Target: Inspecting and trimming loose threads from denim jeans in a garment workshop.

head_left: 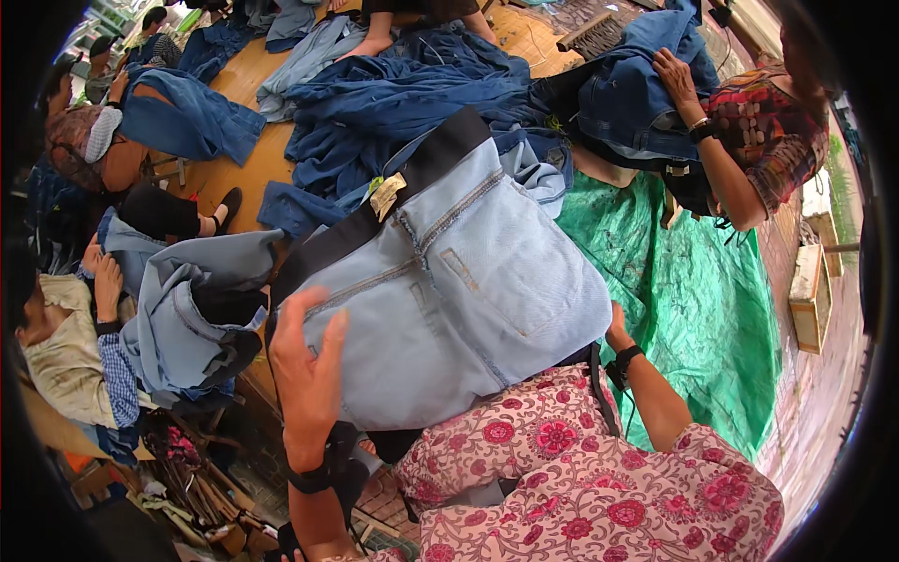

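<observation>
A pair of light blue jeans (384,347) with a broad dark waistband is spread across my lap, its stitched seams and pocket outlines facing up. A small yellowish tag (387,196) sits on the waistband. My left hand (307,375) is over the left side of the jeans, its fingers apart and the thumb raised, holding nothing. At the right edge of the jeans, my right hand (618,330) grips the cloth, with most of its fingers hidden behind it. Both wrists wear black bands.
A pile of dark blue jeans (403,103) lies ahead on a wooden surface (253,89). Green sheeting (693,309) covers the ground to the right. Co-workers handle denim at left and at right, one with grey-blue jeans (187,309). A wooden box (811,298) stands far right.
</observation>
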Available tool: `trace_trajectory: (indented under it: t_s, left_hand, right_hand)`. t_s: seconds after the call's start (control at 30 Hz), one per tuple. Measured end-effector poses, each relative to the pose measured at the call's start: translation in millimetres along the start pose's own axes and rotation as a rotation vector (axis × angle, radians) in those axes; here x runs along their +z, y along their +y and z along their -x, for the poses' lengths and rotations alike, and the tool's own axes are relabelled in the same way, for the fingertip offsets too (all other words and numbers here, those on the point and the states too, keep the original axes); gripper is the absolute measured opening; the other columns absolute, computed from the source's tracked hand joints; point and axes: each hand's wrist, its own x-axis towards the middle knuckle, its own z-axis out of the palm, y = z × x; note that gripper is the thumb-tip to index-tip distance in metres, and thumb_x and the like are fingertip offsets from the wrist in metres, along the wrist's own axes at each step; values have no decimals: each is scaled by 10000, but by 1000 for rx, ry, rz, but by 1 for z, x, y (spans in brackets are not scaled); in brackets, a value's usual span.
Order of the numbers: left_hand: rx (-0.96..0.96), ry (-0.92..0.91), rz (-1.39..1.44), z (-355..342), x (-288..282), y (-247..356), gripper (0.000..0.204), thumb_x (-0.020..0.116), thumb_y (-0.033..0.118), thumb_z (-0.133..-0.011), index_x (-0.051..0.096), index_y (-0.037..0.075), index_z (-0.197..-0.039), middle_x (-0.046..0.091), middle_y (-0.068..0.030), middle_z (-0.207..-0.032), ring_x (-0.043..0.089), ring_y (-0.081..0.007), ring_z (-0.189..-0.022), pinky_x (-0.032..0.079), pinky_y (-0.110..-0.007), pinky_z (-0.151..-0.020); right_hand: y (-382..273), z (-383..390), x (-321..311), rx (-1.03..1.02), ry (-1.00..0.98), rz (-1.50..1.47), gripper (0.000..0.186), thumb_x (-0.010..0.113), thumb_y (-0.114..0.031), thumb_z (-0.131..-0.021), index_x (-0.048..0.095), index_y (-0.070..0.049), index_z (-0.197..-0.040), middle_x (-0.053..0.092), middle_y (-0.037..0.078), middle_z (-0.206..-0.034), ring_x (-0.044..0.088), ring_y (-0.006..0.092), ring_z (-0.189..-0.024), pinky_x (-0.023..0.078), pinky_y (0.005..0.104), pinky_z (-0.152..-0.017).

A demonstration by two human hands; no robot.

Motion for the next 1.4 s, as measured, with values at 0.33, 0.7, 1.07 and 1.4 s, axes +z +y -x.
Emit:
trace_trajectory:
  t_s: [0.33, 0.7, 1.07, 1.4]
  left_hand:
    - [339, 67, -160, -75, 54, 0, 359, 650, 160, -916, 573, -32, -1210, 600, -169, -1135, 580, -300, -1044, 433, -360, -933]
    - [-90, -330, 112, -24, 85, 29, 287, 640, 222, -955, 609, -34, -829, 582, -96, -650, 526, -154, -601, 408, -325, -568]
    - [-177, -389, 578, -6, 94, 18, 116, 570, 89, -958, 605, -20, -941, 621, -8, -824, 558, -61, -780, 451, -237, -712]
    - [-133, -359, 587, -2, 93, 18, 122, 581, 90, -945, 604, -29, -959, 637, -40, -820, 564, -87, -761, 453, -248, -703]
  right_hand:
    - [-217, 13, -89, -141, -164, -656, 357, 551, -319, -983, 642, 3, -1108, 690, 96, -1010, 639, 165, -940, 495, 299, -812]
    - [-358, 135, -87, -965, -274, -331, 237, 699, -196, -851, 609, -58, -1021, 592, 128, -895, 597, 342, -826, 483, 416, -724]
    - [-373, 134, -76, -982, -248, -271, 175, 677, -157, -810, 545, -57, -867, 589, 135, -781, 590, 360, -737, 452, 463, -632]
    - [-375, 138, -85, -997, -350, -291, 176, 667, -156, -833, 581, -44, -936, 612, 142, -823, 608, 358, -758, 474, 439, -658]
